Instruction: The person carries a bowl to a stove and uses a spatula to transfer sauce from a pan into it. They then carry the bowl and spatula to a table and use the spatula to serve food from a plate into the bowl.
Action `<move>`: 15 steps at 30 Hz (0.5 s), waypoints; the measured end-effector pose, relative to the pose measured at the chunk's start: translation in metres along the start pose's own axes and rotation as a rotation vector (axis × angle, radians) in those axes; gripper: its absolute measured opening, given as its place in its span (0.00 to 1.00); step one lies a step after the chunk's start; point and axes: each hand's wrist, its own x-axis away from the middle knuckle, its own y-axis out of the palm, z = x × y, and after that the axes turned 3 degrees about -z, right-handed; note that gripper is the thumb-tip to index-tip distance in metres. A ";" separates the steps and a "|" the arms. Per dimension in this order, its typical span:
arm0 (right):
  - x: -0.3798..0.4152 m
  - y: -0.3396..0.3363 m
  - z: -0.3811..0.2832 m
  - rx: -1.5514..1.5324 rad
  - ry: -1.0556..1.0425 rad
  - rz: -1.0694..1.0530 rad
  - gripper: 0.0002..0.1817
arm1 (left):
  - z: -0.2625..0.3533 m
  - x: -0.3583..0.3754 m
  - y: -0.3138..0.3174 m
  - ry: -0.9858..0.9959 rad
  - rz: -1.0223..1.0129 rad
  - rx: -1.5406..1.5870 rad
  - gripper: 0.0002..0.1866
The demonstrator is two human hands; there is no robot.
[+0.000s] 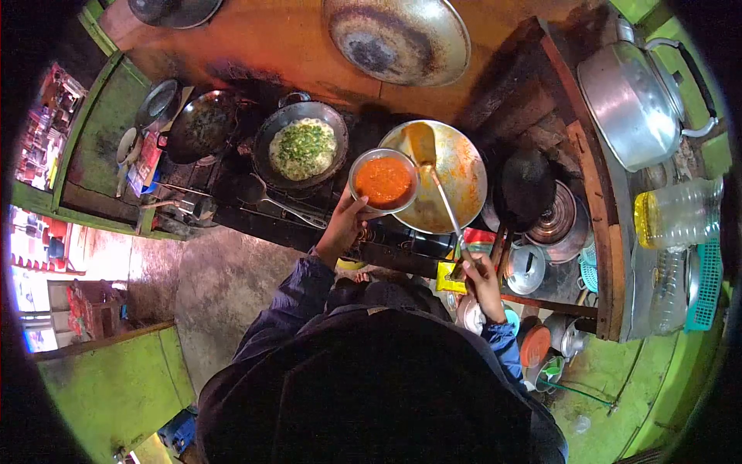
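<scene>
My left hand [341,228] is closed on the side of a metal bowl [353,179] filled with red-orange sauce [384,182]. Wrapped round the handle of a long ladle [446,199] is my right hand [483,286]. The ladle's sauce-coated head rests over a large pan [473,166], whose inside is smeared with orange sauce. The bowl is beside that pan and overlaps its left edge. Left of the bowl, a dark wok [264,147] on the stove holds a pale mixture topped with chopped greens [303,148].
A slotted spatula [290,209] lies along the stove's front. A blackened wok [202,127] sits at the left. To the right are a lidded pot [568,224], a metal lid [525,269], a large kettle [630,104] and an oil bottle [672,214]. Another wok [398,39] hangs on the wall.
</scene>
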 end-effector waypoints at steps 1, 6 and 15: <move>-0.012 -0.006 -0.002 0.053 -0.020 0.025 0.10 | 0.002 0.002 -0.002 0.002 0.004 0.000 0.38; -0.099 -0.078 0.016 0.776 -0.288 0.204 0.15 | 0.011 0.018 -0.013 -0.007 0.107 -0.013 0.37; -0.215 -0.151 -0.028 0.806 -0.464 0.057 0.13 | 0.032 0.059 -0.001 0.013 0.246 -0.020 0.38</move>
